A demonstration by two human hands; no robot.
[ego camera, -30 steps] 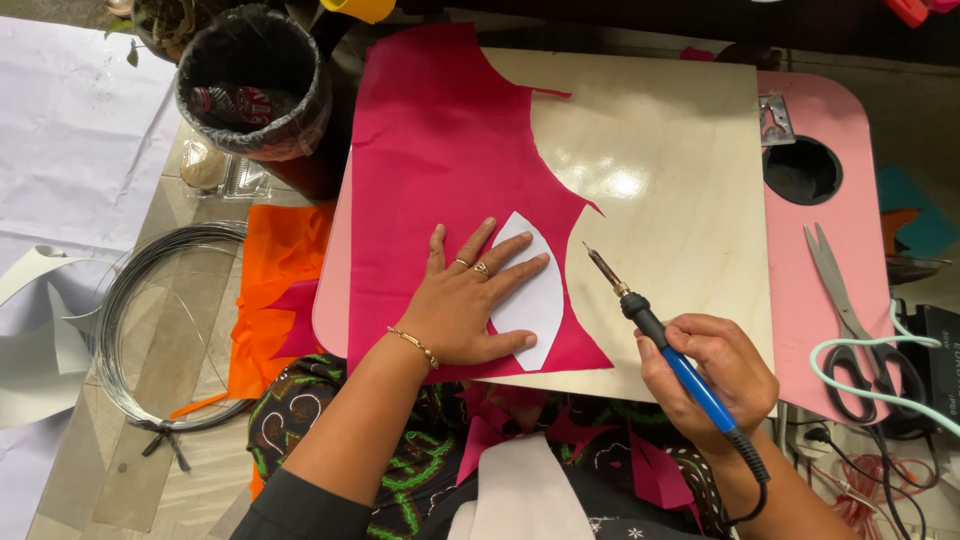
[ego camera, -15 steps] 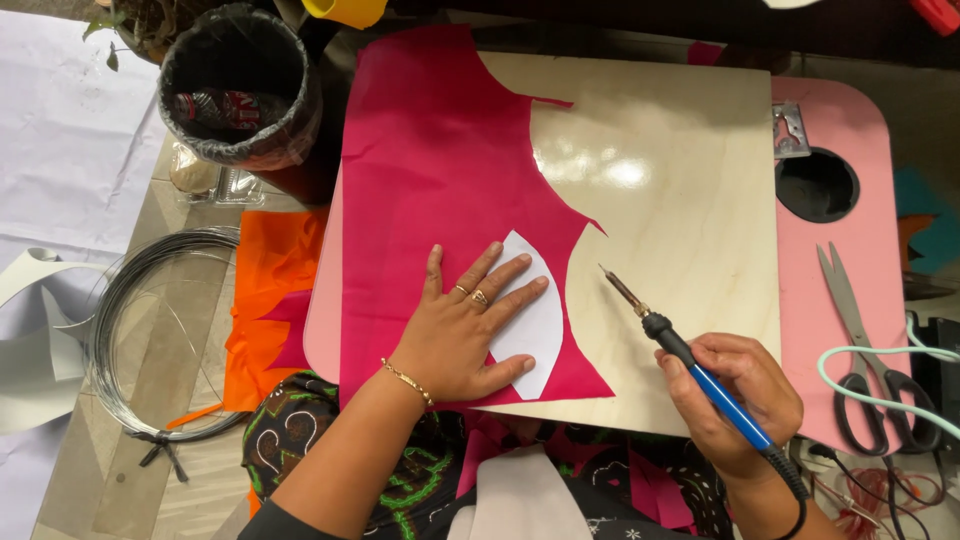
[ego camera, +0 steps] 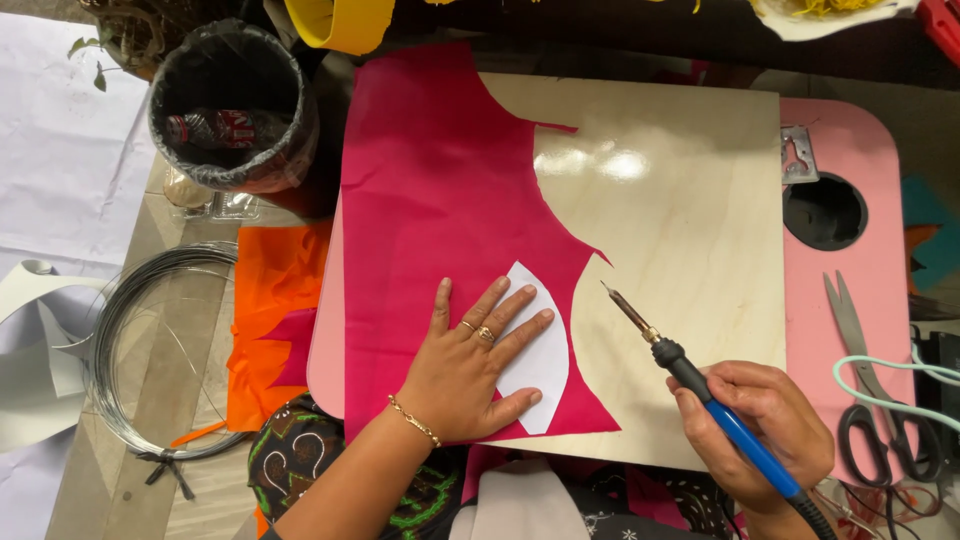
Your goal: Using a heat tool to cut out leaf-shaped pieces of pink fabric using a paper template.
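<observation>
Broadly, I am looking down on a pink table (ego camera: 860, 180) carrying a pale wooden board (ego camera: 690, 230), and nearly everything is sitting on that board. Magenta fabric (ego camera: 440, 210) is lying flat across the board's left half, its right edge cut in a ragged curve. To the left, a black-lined bin (ego camera: 232, 110) is standing beside an orange sheet (ego camera: 272, 300), and a coil of grey wire (ego camera: 140, 350) is resting further left on the wooden floor. Scissors (ego camera: 868, 390) are lying on the table's right edge, well apart from the fabric.

My left hand (ego camera: 468, 368) is pressing down flat, fingers spread wide, holding nothing but pinning a white paper template (ego camera: 540, 365) against the magenta fabric near its lower right corner. Fingertips are overlapping the template's left side.

My right hand (ego camera: 760, 425) is wrapping closed around the blue handle of a soldering iron (ego camera: 700, 385), gripping it like a pen. Its metal tip is pointing up and left, hovering over bare board just beside the fabric's cut edge, near the template but apart from it.
</observation>
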